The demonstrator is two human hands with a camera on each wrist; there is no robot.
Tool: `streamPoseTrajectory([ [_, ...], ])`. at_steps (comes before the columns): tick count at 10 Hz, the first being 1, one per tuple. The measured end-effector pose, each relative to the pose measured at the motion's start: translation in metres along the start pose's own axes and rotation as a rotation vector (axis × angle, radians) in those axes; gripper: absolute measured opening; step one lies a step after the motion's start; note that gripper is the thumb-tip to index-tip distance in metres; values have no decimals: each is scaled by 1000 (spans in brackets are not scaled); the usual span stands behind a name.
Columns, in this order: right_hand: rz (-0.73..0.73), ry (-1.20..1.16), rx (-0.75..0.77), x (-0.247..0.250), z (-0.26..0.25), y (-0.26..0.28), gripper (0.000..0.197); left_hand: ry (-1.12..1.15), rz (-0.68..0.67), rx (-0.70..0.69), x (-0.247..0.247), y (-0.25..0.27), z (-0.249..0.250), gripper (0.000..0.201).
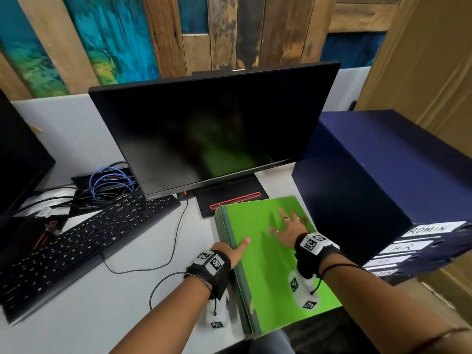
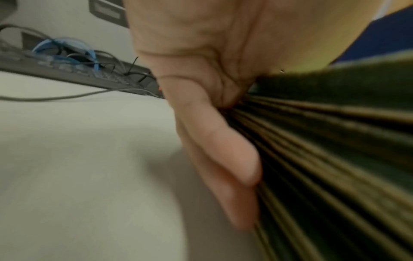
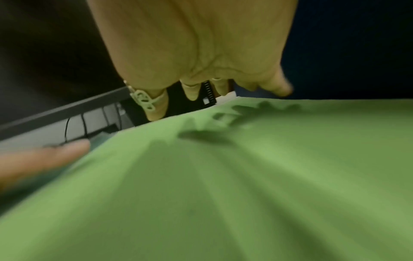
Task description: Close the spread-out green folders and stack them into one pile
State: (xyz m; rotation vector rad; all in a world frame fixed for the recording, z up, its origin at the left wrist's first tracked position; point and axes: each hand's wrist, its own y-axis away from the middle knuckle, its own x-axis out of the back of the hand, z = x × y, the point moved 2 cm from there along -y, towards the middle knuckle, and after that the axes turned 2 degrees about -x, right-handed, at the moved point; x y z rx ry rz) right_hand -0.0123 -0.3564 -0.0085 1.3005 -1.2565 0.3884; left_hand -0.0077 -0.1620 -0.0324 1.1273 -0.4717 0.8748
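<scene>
A pile of closed green folders (image 1: 275,264) lies on the white desk (image 1: 122,310) at the right, its near corner past the desk's front edge. My left hand (image 1: 233,251) is at the pile's left side, thumb on the top cover. In the left wrist view its straight fingers (image 2: 223,150) press against the layered folder edges (image 2: 335,159). My right hand (image 1: 286,228) is spread flat over the far part of the top cover. From the right wrist, the right hand (image 3: 201,53) casts finger shadows on that cover (image 3: 223,176). It holds nothing.
A dark monitor (image 1: 212,129) on a black stand (image 1: 229,200) sits just behind the pile. A black keyboard (image 1: 76,241) and tangled cables (image 1: 112,180) fill the left. Dark blue box files (image 1: 383,175) stand close on the right. A thin cable (image 1: 143,269) crosses the desk.
</scene>
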Motion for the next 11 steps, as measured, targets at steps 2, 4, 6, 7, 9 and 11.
streamPoseTrajectory([
  [2, -147, 155, 61, -42, -8, -22, 90, 12, 182, -19, 16, -11, -5, 55],
  [4, -161, 127, 62, -44, -9, -19, 88, 22, 102, -31, 15, -17, 4, 42],
  [6, -169, 142, 67, -47, -14, -24, 83, 129, 77, -47, 12, -24, -7, 40],
  [7, -161, 133, 72, -47, -15, -24, 84, 151, 70, -75, 15, -22, -7, 40],
  [9, -116, 113, 52, -61, -7, -50, 87, -27, 61, -67, 24, -15, 1, 42],
  [11, -136, 161, 47, -53, -11, -48, 117, -144, -35, -165, 22, -3, -31, 67],
])
